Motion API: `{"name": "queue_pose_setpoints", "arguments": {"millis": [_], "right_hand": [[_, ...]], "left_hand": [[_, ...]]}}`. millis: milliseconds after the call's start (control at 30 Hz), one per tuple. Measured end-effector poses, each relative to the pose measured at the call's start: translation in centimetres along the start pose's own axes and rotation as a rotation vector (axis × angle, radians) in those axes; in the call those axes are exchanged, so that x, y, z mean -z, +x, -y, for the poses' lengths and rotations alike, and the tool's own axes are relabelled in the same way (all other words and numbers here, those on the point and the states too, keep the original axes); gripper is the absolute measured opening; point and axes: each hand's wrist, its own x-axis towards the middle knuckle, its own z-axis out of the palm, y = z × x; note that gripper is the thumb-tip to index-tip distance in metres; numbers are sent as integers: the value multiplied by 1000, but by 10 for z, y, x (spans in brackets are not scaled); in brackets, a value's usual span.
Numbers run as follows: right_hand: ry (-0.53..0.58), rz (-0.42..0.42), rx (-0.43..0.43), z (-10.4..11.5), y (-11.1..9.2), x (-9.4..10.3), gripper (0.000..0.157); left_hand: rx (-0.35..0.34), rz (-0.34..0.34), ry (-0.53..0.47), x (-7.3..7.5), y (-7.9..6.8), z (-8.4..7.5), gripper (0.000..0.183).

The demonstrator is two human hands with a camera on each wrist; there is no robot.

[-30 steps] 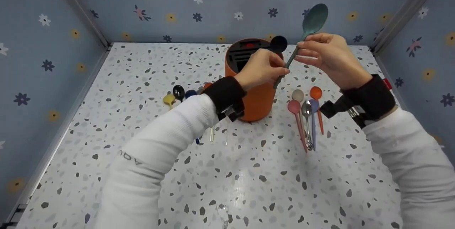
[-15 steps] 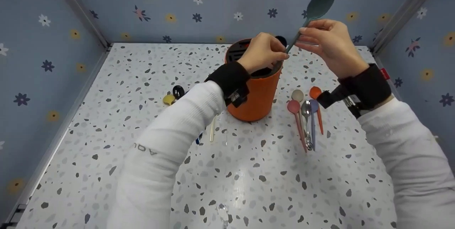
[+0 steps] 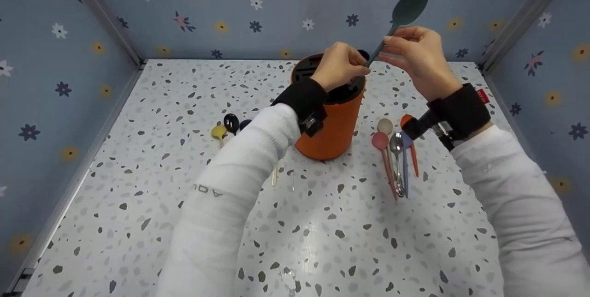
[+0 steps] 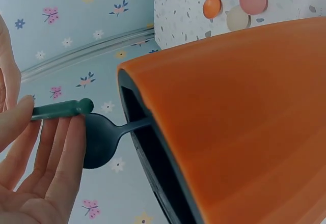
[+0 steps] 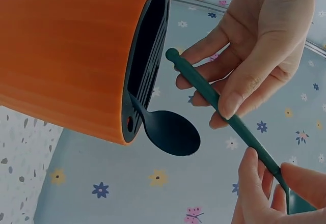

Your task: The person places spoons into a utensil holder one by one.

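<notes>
Both hands hold one dark green spoon (image 3: pixel 409 7), tilted with its bowl up to the right. My left hand (image 3: pixel 340 64) pinches the lower handle between thumb and fingers. Closer to the bowl, my right hand (image 3: pixel 418 55) grips the handle's upper part. Below the left hand stands an orange utensil holder (image 3: pixel 328 133) with a black slotted top. The right wrist view has the handle's rounded end (image 5: pixel 173 55) just outside that slotted top, apart from it. A dark blue-black spoon (image 5: pixel 170 132) stands in a slot, bowl outward.
Right of the holder lie several spoons: a pink one (image 3: pixel 380 140), a beige one (image 3: pixel 385 125), a silver one (image 3: pixel 396 144) and an orange one (image 3: pixel 414 158). At left, a yellow spoon (image 3: pixel 218 131) and a black spoon (image 3: pixel 231 122) lie partly behind the left sleeve. Flowered walls surround the speckled table.
Both hands have raised the green spoon, bringing its handle end from in front of the holder's side up to its top. Lately they shifted slightly left.
</notes>
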Motion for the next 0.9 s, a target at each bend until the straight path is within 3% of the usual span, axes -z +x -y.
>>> {"name": "queue_pose_setpoints", "arguments": {"millis": [233,500,900], "right_hand": [[11,-27,33,-7,6,-1,26],[-29,-17,77,-14,12,1,24],[-60,-9,74,-26,17,6,23]], "left_hand": [[14,-71,21,-6,4,4,16],[55,-101,22,-11,7,8,16],[92,-123,79,-19,7,12,17]]}}
